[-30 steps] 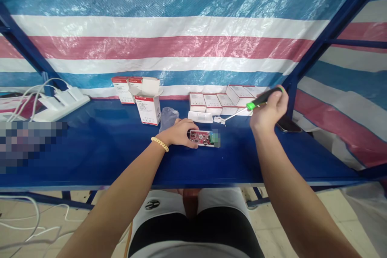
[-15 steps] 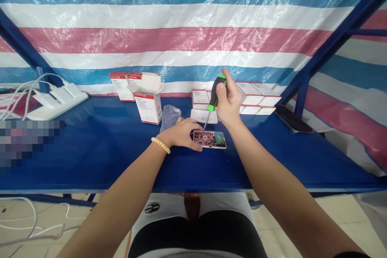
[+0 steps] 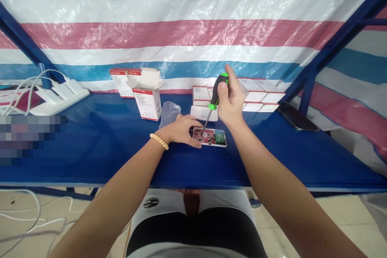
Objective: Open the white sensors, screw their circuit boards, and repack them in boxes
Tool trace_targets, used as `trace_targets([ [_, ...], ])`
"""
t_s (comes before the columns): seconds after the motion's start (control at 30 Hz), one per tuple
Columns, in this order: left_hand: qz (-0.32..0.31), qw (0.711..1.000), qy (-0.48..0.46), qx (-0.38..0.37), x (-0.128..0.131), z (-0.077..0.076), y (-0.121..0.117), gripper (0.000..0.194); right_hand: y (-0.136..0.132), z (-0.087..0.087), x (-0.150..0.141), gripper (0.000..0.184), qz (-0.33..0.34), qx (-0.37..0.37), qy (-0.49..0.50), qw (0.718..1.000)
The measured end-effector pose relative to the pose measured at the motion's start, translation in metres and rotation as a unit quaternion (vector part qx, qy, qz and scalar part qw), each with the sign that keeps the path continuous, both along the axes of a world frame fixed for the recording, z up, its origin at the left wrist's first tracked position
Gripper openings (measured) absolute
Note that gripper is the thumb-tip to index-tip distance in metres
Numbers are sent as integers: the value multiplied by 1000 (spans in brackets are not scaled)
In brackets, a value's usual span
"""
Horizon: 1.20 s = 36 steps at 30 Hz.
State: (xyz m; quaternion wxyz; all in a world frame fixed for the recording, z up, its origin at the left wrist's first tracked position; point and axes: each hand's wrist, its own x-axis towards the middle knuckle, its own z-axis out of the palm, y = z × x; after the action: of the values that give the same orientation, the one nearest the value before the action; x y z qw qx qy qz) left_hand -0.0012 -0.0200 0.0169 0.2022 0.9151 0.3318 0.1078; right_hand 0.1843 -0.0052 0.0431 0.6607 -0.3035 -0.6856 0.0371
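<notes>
On the blue table lies an opened detector unit (image 3: 208,137), a white casing with a red circuit board and a green block at its right end. My left hand (image 3: 183,130) grips its left end, thumb at the near edge and fingers at the far edge. Wrapped in my right hand (image 3: 231,100) is a screwdriver (image 3: 214,96) with a black and green handle. It tilts, and its tip comes down on the board's upper part; whether a screw is under it I cannot make out. A crumpled clear plastic bag (image 3: 169,113) lies behind my left hand.
An open detector box (image 3: 147,104) stands at the back left, before closed ones (image 3: 120,84). Several white boxes (image 3: 252,92) are stacked behind my right hand. A black phone (image 3: 298,117) lies to the right, a power strip (image 3: 60,98) with cables to the left. A striped sheet hangs behind.
The view has shifted slightly. The screwdriver tip sits a little further right on the board, held in the same grip. My left hand stays at the unit's left end.
</notes>
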Motion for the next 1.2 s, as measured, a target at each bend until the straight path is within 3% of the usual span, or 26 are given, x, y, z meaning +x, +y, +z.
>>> trace_targets([
  [0.37, 13, 999, -6, 42, 2, -1, 1, 66, -22, 16, -5, 51, 78, -45, -53, 995],
  [0.67, 37, 997, 1, 61, 5, -5, 1, 71, -12, 13, -5, 44, -6, 24, -11, 1000],
  [0.93, 35, 998, -4, 55, 5, -4, 0, 72, -11, 12, -1, 43, 52, 2, -3, 999],
  [1.03, 34, 998, -2, 48, 5, -3, 0, 74, -12, 9, -6, 45, 15, -2, -1, 1000],
  [1.2, 41, 998, -1, 41, 4, -2, 0, 73, -16, 9, -12, 49, -106, 73, 2, 992],
])
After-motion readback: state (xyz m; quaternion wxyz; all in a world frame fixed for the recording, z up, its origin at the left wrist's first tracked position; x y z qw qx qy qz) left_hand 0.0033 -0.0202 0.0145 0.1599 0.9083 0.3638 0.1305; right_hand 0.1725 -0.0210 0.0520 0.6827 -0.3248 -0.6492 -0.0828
